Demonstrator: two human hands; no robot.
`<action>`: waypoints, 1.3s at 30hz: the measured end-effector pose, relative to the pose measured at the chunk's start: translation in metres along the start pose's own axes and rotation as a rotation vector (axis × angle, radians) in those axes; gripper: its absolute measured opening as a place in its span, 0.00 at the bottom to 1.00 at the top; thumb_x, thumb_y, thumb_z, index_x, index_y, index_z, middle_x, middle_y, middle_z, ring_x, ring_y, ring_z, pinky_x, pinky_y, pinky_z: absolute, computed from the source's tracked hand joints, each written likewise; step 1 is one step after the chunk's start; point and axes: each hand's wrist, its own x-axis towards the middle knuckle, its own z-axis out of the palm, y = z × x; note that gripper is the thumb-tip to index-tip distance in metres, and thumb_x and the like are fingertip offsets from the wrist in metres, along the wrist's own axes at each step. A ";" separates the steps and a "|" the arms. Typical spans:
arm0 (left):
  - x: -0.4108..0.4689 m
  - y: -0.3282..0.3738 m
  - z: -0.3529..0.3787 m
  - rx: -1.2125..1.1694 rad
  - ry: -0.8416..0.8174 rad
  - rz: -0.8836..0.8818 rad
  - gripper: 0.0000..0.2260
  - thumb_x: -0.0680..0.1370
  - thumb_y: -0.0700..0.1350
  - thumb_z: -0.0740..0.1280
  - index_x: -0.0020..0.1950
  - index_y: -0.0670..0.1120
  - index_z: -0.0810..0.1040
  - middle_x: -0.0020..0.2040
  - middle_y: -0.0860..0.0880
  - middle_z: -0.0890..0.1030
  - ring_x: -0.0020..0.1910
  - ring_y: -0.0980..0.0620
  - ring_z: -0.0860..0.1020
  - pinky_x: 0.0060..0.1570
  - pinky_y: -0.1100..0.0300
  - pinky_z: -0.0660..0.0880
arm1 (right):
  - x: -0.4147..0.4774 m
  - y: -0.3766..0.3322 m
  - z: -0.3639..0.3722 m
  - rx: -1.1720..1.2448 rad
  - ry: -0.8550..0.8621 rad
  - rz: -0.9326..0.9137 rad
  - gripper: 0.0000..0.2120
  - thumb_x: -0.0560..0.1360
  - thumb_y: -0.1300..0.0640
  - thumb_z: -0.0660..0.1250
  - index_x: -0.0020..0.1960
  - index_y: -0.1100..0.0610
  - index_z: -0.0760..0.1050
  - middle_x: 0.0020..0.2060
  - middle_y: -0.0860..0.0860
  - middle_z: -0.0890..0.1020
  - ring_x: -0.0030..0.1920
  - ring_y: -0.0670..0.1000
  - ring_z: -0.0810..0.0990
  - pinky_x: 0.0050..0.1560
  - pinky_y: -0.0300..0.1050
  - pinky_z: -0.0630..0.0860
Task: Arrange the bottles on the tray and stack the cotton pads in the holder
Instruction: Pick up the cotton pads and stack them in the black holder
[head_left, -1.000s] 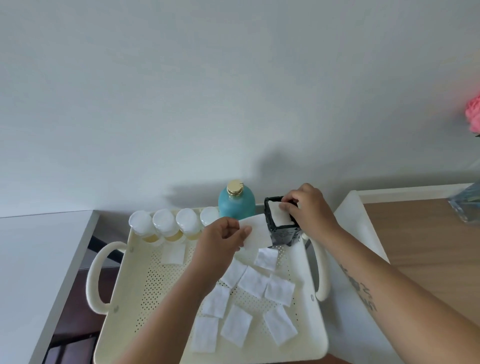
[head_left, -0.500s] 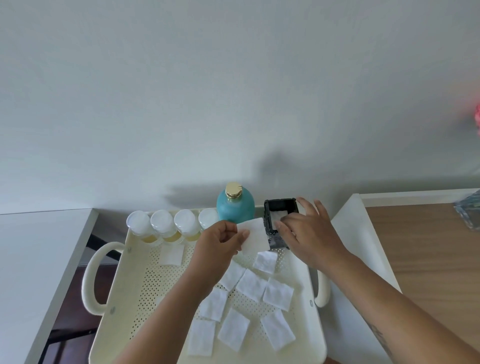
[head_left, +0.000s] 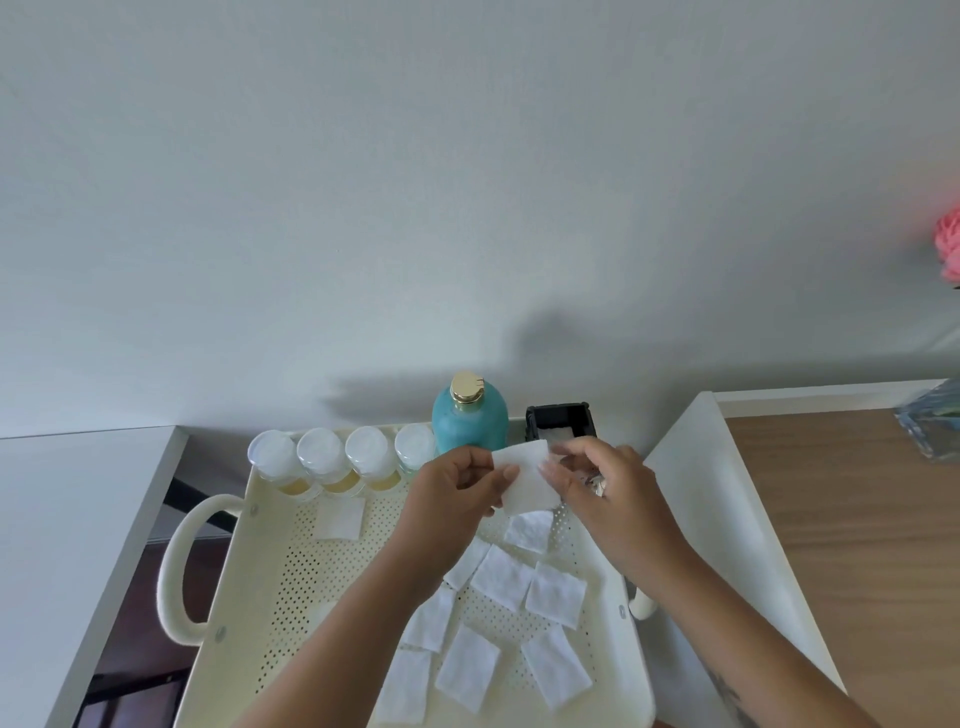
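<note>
A cream perforated tray (head_left: 270, 561) holds several small clear bottles with white caps (head_left: 322, 457) in a row along its far edge. Beside them stands a teal bottle with a gold cap (head_left: 470, 415). A black cotton pad holder (head_left: 561, 418) stands at the far right corner, with white pads inside. Several loose cotton pads (head_left: 504, 577) lie on the tray floor, one apart at the left (head_left: 340, 517). My left hand (head_left: 452, 499) pinches a white cotton pad (head_left: 527, 480) above the tray. My right hand (head_left: 613, 493) grips the same pad's right edge, just in front of the holder.
A white surface (head_left: 67, 514) lies left of the tray, across a dark gap. To the right are a white raised edge (head_left: 717, 499) and a wooden tabletop (head_left: 857, 545). A glass vase (head_left: 930, 426) and a pink flower (head_left: 948, 249) sit at the far right. A wall is close behind.
My right hand has come off the holder and back toward me, meeting the pad that my left hand holds. The left hand has stayed almost still.
</note>
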 end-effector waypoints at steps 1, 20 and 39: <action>0.001 0.001 0.002 -0.007 -0.021 -0.002 0.07 0.75 0.50 0.72 0.45 0.46 0.82 0.38 0.46 0.85 0.35 0.57 0.79 0.39 0.65 0.78 | -0.003 0.000 0.001 0.031 -0.020 0.039 0.13 0.73 0.41 0.67 0.53 0.46 0.78 0.45 0.44 0.79 0.49 0.41 0.77 0.48 0.34 0.73; 0.011 -0.103 -0.087 0.274 0.374 -0.164 0.03 0.75 0.48 0.71 0.41 0.52 0.80 0.37 0.53 0.83 0.37 0.53 0.80 0.39 0.56 0.77 | 0.052 0.010 0.002 -0.359 0.175 0.029 0.07 0.76 0.54 0.67 0.44 0.57 0.80 0.39 0.51 0.80 0.46 0.61 0.75 0.46 0.53 0.73; 0.021 -0.143 -0.129 0.626 0.517 -0.289 0.20 0.76 0.49 0.69 0.64 0.41 0.74 0.61 0.40 0.75 0.58 0.38 0.74 0.60 0.41 0.72 | 0.020 0.018 0.023 -0.765 0.064 -0.257 0.19 0.79 0.44 0.55 0.46 0.53 0.81 0.46 0.45 0.84 0.65 0.58 0.71 0.64 0.56 0.62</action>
